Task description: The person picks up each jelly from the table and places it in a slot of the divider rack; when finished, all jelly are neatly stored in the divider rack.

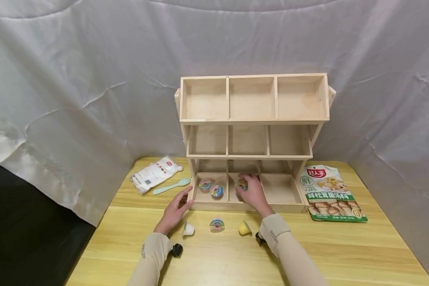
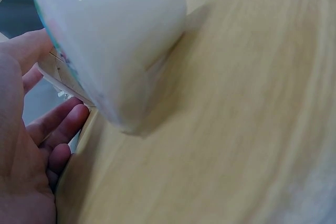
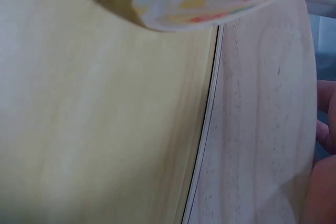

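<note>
A wooden three-tier shelf (image 1: 255,122) stands on the table. My right hand (image 1: 252,194) reaches into its bottom middle compartment and pinches a jelly cup (image 1: 242,184) with a colourful lid. In the right wrist view the fingers are mostly behind the shelf's front board (image 3: 257,108). My left hand (image 1: 174,212) rests at the shelf's lower left corner with loosely bent fingers, gripping nothing. Two jelly cups, one pinkish (image 1: 205,184) and one blue-lidded (image 1: 217,192), sit in the bottom left compartment. Before the shelf lie a white jelly cup (image 1: 188,229), a clear one (image 1: 217,225) and a yellow one (image 1: 244,228).
Left of the shelf lie a white plastic packet (image 1: 156,174) and a pale green spoon (image 1: 171,186). On the right a green and white mushroom seasoning pouch (image 1: 332,194) lies beside the shelf. Grey curtains (image 1: 93,79) hang around the table.
</note>
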